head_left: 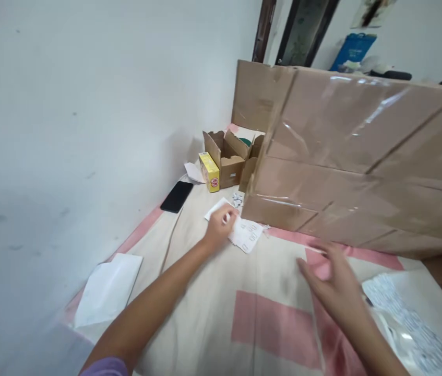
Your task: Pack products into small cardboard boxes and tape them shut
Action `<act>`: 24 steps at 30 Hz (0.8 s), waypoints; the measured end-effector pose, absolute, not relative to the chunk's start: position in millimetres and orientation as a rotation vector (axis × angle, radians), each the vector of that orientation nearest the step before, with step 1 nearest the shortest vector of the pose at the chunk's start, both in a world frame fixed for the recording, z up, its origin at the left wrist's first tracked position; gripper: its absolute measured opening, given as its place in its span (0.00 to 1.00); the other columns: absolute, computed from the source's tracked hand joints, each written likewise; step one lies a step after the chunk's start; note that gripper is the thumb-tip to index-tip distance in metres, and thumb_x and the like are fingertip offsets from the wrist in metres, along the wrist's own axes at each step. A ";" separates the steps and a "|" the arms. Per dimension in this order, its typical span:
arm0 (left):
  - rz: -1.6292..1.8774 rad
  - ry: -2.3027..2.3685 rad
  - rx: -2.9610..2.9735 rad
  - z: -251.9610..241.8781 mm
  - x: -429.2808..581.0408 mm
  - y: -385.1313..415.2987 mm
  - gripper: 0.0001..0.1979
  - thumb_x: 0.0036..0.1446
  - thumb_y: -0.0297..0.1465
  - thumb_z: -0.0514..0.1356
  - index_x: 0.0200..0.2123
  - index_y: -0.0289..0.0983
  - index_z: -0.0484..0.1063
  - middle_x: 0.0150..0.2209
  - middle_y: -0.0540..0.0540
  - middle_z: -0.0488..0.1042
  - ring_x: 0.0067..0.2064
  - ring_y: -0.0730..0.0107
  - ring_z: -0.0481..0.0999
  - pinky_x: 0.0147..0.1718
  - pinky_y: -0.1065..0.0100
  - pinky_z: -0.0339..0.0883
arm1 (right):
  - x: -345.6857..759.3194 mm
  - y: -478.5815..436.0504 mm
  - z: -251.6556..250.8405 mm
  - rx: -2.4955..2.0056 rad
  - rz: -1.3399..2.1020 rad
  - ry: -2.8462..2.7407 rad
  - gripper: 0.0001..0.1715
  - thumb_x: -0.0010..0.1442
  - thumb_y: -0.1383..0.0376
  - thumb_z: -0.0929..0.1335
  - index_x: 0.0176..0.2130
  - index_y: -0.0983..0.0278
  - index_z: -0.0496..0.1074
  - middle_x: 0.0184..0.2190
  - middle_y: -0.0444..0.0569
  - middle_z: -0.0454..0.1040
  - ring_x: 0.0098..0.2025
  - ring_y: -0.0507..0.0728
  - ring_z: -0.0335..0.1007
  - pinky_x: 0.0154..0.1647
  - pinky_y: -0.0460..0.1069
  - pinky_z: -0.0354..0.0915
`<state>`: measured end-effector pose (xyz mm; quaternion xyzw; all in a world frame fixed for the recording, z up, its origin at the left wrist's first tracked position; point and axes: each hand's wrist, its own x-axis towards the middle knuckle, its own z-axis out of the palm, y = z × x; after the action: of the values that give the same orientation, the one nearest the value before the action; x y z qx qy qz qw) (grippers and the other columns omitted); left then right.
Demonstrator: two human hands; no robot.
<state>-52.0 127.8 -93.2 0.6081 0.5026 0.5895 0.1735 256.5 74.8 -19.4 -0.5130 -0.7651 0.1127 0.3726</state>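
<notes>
My left hand [219,227] is closed in a pinch over a small white paper [247,235] with little drawn outlines on it. A bit of white shows inside the curl of the fingers, but what they hold, if anything, I cannot make out. Blurred by motion, my right hand [334,279] hangs over the cloth to the right, thumb and fingers apart, with nothing visible between them. Just beyond the left hand lies a small patterned piece [238,199], too small to name.
A tall taped cardboard sheet [322,151] stands along the right. Behind are a small open carton [231,169], a yellow box [210,172] and a black phone [177,197]. White paper [109,287] lies left; written sheets [412,318] lie right. A wall [68,130] bounds the left.
</notes>
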 end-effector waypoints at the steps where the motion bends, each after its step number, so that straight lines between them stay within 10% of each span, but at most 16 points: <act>1: 1.781 1.569 1.536 -92.7 -82.5 145.5 0.09 0.66 0.35 0.56 0.39 0.39 0.74 0.42 0.43 0.79 0.45 0.64 0.78 0.46 0.64 0.72 | 210.9 93.2 -12.5 -1.197 0.350 -2.059 0.20 0.62 0.53 0.70 0.50 0.57 0.71 0.51 0.56 0.76 0.55 0.69 0.73 0.57 0.68 0.69; 5: 1.953 1.879 0.905 -96.7 -183.2 220.8 0.24 0.62 0.34 0.60 0.60 0.37 0.63 0.62 0.33 0.69 0.64 0.52 0.71 0.62 0.54 0.64 | 50.1 175.1 4.9 -0.986 0.506 -2.080 0.32 0.59 0.57 0.71 0.60 0.63 0.67 0.62 0.61 0.71 0.65 0.68 0.66 0.66 0.65 0.63; 11: 1.958 1.924 0.764 -117.8 -196.9 267.0 0.28 0.64 0.36 0.61 0.65 0.37 0.61 0.67 0.32 0.65 0.70 0.52 0.65 0.68 0.52 0.58 | -70.3 282.1 -13.6 -1.121 0.421 -2.004 0.42 0.60 0.60 0.69 0.68 0.72 0.59 0.72 0.66 0.57 0.77 0.69 0.41 0.75 0.66 0.44; 17: 1.920 1.950 0.915 -127.2 -168.4 254.4 0.23 0.70 0.39 0.53 0.64 0.37 0.68 0.70 0.36 0.63 0.75 0.56 0.56 0.74 0.55 0.45 | -88.5 285.0 -40.5 -1.280 0.430 -2.015 0.19 0.68 0.59 0.65 0.51 0.68 0.76 0.50 0.63 0.77 0.63 0.71 0.61 0.66 0.70 0.57; 24: 1.883 1.851 1.066 -93.2 -167.2 239.9 0.28 0.74 0.41 0.44 0.71 0.39 0.61 0.78 0.45 0.47 0.79 0.63 0.38 0.76 0.60 0.37 | -70.6 260.6 -41.1 -1.212 0.555 -1.814 0.20 0.67 0.60 0.64 0.41 0.71 0.81 0.38 0.63 0.79 0.49 0.67 0.74 0.55 0.58 0.68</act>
<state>-167.2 239.9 -93.2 0.3703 0.6430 0.6542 0.1465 -70.6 260.6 -41.1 -0.4858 -0.7273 0.2225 0.4306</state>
